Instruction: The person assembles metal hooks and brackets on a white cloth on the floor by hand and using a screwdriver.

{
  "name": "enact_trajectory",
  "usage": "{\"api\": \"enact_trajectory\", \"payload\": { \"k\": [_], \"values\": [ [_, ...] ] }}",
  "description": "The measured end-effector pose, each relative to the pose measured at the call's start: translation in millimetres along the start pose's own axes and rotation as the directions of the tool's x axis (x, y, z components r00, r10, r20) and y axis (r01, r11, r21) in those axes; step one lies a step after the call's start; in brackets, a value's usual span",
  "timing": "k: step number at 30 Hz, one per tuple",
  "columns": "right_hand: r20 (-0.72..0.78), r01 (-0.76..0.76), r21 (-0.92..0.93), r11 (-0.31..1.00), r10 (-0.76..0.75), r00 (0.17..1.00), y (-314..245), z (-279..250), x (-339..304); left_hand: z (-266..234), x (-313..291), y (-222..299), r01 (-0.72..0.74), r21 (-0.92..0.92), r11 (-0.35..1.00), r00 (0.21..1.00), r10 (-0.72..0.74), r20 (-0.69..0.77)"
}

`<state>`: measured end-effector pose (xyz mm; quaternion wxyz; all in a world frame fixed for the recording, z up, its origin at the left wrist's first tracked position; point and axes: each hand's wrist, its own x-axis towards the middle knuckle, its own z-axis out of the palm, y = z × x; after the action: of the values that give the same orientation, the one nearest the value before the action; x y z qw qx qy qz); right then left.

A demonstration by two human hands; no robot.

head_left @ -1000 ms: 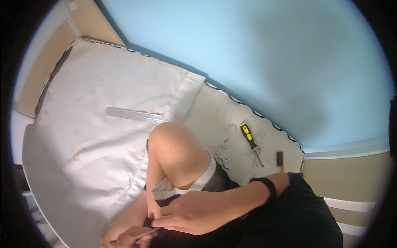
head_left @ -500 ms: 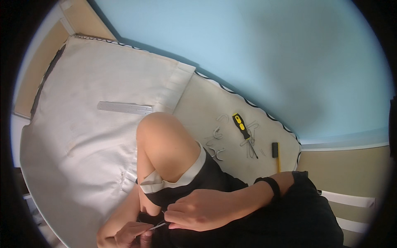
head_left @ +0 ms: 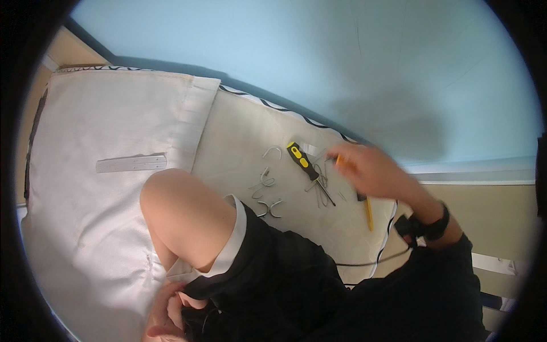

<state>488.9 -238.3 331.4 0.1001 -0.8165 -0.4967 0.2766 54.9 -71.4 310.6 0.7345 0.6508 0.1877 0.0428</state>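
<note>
My right hand (head_left: pixel 379 171) reaches out over the cream-covered surface, smeared by motion. Its fingers are closed around a small orange-yellow and dark thing, too blurred to name. Just left of the fingertips lies a screwdriver (head_left: pixel 302 161) with a black-and-yellow handle, its shaft resting by a bundle of bent wire (head_left: pixel 319 179). A pale, see-through blur (head_left: pixel 310 149) shows between handle and fingers. Partly beneath my hand is a yellow-handled tool (head_left: pixel 369 214) with a dark end. My left hand (head_left: pixel 165 319) rests low beside my bent leg, its fingers apart and nothing visible in them.
Several curved metal hooks (head_left: pixel 272 152) lie left of the screwdriver. A flat metal strip (head_left: pixel 132 163) sits on the white cloth (head_left: pixel 114 119) beyond my knee (head_left: pixel 182 205). A light blue wall (head_left: pixel 285 51) borders the far side. A black cord (head_left: pixel 370 263) trails from my right wristband.
My right hand has left my lap and swung up and right to the tools. The thin white piece between my hands is no longer visible there. The whole view has shifted.
</note>
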Motion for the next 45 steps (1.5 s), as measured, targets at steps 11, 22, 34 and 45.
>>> {"api": "enact_trajectory", "payload": {
  "k": [11,22,34,45],
  "values": [
    [0.166,-0.169,-0.048,0.985,0.174,0.971,47.4,160.7,-67.7,30.2,49.2,-84.4,0.164,0.830,0.532,0.843,0.361,-0.398],
    [-0.181,0.078,-0.041,0.996,-0.084,0.980,39.7,154.1,-39.5,29.9,33.8,-97.5,0.130,0.835,0.535,0.796,0.445,-0.409],
    [-0.192,-0.152,-0.232,0.961,0.108,0.975,43.7,110.2,62.4,-0.2,37.0,-104.9,-0.077,0.616,0.784,0.655,0.505,-0.561],
    [-0.139,-0.118,0.652,0.749,0.271,0.952,45.1,80.2,12.2,-243.3,91.1,-154.7,0.145,-0.575,0.805,0.698,-0.495,-0.517]
  ]
}}
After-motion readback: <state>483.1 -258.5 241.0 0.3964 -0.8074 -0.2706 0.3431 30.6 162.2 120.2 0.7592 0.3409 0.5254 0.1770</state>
